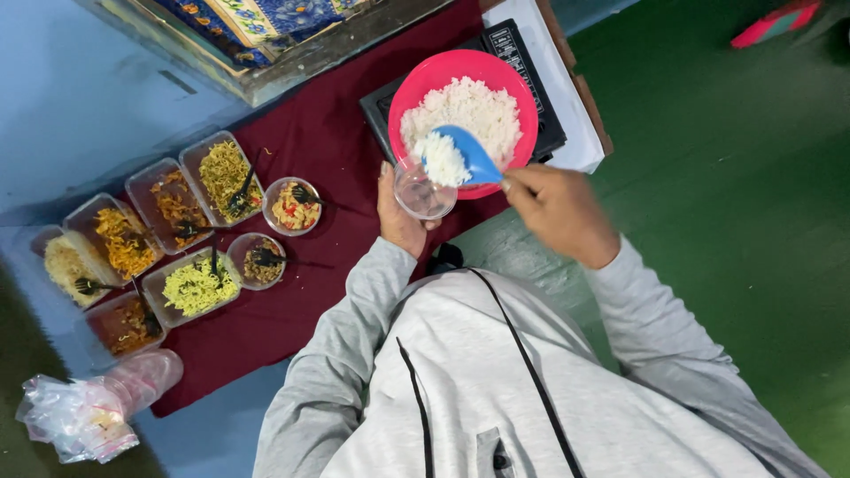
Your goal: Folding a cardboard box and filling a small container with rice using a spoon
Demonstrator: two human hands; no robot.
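Grey hooded top fills the near foreground, sleeves running up to both hands. Left hand cups a small clear plastic cup from below, at 7 o'clock of the pink bowl. Right hand is clenched round the handle of a blue scoop heaped with white rice, poised just above the cup's mouth. The bowl, full of rice, sits on a black cooktop. Filling step appears underway; the scoop would need tipping squarely over the narrow cup so grains don't spill. At 9 o'clock, trays of noodle dishes on a maroon cloth.
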